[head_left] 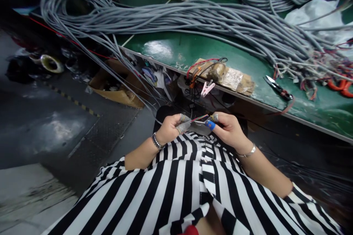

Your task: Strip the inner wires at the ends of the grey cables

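My left hand point(171, 127), with grey wraps on its fingertips, pinches the end of a grey cable close to my lap. Thin multicoloured wires point(199, 118) stick out of that end toward the right. My right hand point(228, 130) is closed on the far part of these wires, thumb against forefinger; one fingertip has a blue wrap and another a grey one. Both hands are a short way apart, in front of the striped shirt point(179, 176) and below the bench edge. How the fingertips grip the single strands is too small to tell.
A long bundle of grey cables point(165, 16) lies across the green bench point(154, 46). Near its edge are a taped cardboard piece point(234, 80), a pink clip point(207, 89) and black-handled snips point(278, 88). Orange-handled scissors point(342, 86) lie right. A cardboard box point(116, 95) stands left on the floor.
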### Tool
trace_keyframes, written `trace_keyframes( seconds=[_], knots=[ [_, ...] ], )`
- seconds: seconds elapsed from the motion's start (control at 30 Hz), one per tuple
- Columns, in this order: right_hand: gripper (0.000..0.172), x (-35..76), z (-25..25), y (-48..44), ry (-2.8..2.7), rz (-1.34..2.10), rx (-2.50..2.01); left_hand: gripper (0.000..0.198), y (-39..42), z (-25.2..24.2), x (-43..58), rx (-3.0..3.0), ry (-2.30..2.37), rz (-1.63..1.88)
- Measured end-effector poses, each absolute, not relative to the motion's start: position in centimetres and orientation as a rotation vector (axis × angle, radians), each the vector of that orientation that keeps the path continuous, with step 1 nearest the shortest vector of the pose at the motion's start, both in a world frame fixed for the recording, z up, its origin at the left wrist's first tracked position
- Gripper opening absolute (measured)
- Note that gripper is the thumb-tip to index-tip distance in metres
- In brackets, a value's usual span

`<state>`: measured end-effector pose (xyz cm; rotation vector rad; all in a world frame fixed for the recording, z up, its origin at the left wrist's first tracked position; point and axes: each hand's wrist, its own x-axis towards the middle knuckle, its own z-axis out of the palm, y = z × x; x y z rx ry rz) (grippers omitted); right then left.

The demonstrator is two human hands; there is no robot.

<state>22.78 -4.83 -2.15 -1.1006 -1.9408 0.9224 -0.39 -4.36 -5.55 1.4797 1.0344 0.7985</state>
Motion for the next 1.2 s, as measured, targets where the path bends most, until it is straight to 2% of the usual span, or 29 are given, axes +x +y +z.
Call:
trace_keyframes(
  seconds=[0.1, 0.27, 0.47, 0.67, 0.73, 0.8, 0.97, 1.07, 1.2],
  knots=[
    [0.029, 22.5, -1.3, -5.1, -2.11, 0.756, -1.104, 0.02, -4.5, -5.7, -0.2, 1.629, 1.077, 0.805],
    [0.02, 20.8, -1.2, -5.9, -2.366, 0.523, -0.997, 0.013, -4.5, -5.9, 0.3, 1.677, 1.2, 0.746],
    [0.019, 18.6, -2.5, -6.3, -2.374, 0.573, -0.774, 0.008, -3.8, -5.8, 0.9, 1.692, 1.178, 0.736],
    [0.012, 21.7, -1.0, -6.0, -1.996, 0.683, -1.015, 0.02, -3.6, -6.2, 0.3, 1.303, 1.255, 0.836],
    [0.014, 24.5, -0.4, -5.5, -1.776, 0.475, -1.227, 0.026, -3.7, -6.1, 0.0, 1.183, 1.238, 0.87],
    [0.015, 27.8, 0.0, -4.5, -1.58, 0.067, -1.453, 0.029, -3.8, -5.8, -0.1, 1.062, 1.184, 0.892],
    [0.029, 35.1, -0.4, -0.7, -1.665, -0.442, -1.982, 0.03, -3.9, -4.5, 0.0, 0.81, 1.031, 0.934],
    [0.026, 37.2, -0.6, 1.0, -1.748, -0.42, -2.142, 0.03, -3.7, -3.7, 0.1, 0.703, 0.956, 0.932],
    [0.024, 38.3, -0.3, 2.0, -1.862, -0.29, -2.095, 0.031, -3.7, -2.9, 0.0, 0.6, 0.887, 0.916]
  ],
)
